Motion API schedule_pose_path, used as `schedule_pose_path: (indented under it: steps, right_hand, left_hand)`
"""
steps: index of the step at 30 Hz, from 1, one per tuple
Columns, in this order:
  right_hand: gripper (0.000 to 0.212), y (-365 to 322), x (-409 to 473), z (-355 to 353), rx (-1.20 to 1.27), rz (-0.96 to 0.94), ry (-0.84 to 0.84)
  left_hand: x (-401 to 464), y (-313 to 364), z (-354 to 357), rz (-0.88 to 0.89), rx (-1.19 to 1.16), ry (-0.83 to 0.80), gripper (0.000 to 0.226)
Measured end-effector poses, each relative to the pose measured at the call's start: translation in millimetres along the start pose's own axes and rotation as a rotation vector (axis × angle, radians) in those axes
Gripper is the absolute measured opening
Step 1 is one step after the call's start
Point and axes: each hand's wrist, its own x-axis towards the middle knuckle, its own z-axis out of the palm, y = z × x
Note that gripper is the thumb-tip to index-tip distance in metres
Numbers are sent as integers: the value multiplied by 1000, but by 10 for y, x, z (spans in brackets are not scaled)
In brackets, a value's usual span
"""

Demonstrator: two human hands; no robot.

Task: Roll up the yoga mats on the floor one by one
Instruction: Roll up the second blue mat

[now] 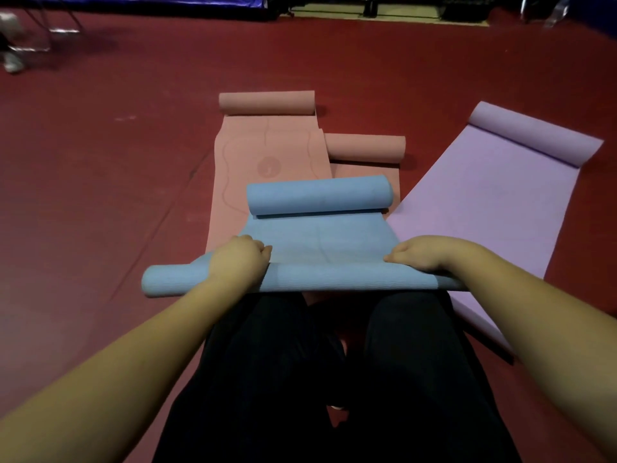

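Left hand (238, 259) and right hand (422, 253), fingers curled, grip the near roll of the blue mat (320, 242).

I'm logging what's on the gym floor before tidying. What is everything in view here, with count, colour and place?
blue mat: 1, blue, centre, curled at both ends, near roll under the hands.
pink mats: 2, salmon pink, behind the blue mat, far ends rolled; the right one partly hidden.
purple mat: 1, lilac, right, laid at an angle, far end rolled.
floor: 1, dark red, under everything.
blue sheet: 1, top left edge; what it is I cannot tell.
dark trousers: 1 pair, black, bottom centre.
left hand: 1, curled over the near roll, left part.
right hand: 1, gripping the near roll, right part.
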Motion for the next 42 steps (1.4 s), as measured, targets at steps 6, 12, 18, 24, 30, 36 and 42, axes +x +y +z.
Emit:
schedule_pose_path:
  steps: [6,12,18,24,30,36,42]
  right_hand:
    - [44,66,46,11,1,38,21]
    - [39,-10,121,81,-13,-2,242]
    - [55,51,-46,419,-131,-22,695]
    - [59,107,-90,701,-193,-56,874]
    - [51,20,19,384,-169,23,726]
    - [52,-56,-167,5,-177,48,473]
    - [56,-49,-169,107,-147,90,211]
  left_hand:
    - [-359,-19,252,132,-113,344,50]
    - [-249,-67,296,169,-76,369,47]
    - [-42,-54,215,100,-60,251,52]
    - [67,23,88,49,-99,51,55]
    - [157,37,-152,62,-25,-81,59]
    - [219,67,-438,42,18,-248,59]
    - [76,94,-247,43,-38,-424,57]
